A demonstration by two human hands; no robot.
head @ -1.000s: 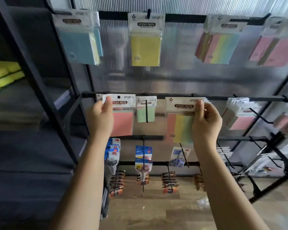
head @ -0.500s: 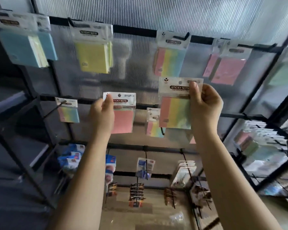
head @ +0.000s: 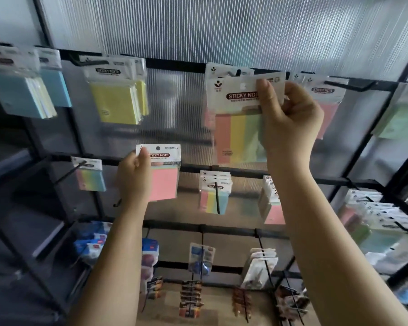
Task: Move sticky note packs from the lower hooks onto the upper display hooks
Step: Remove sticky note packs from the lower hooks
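My right hand point(head: 290, 123) pinches the white header of a striped pink, yellow and green sticky note pack point(head: 238, 128), raised to the upper row right at an upper display hook point(head: 236, 73) where another pack hangs behind it. My left hand point(head: 133, 177) grips a pink sticky note pack point(head: 164, 180) by its left edge, held in front of the lower rail point(head: 191, 167). Whether the striped pack's hole is over the hook cannot be told.
The upper row also carries blue packs point(head: 21, 95), yellow packs point(head: 118, 100) and pink packs point(head: 327, 107). The lower hooks hold a small striped pack point(head: 90, 177), striped packs point(head: 214, 196) and pink packs point(head: 272, 203). Further stationery hangs below on black rails.
My right hand has lifted the striped pack from the lower row up to the upper hook. My left hand has kept the pink pack near the lower rail. The view tilted upward.
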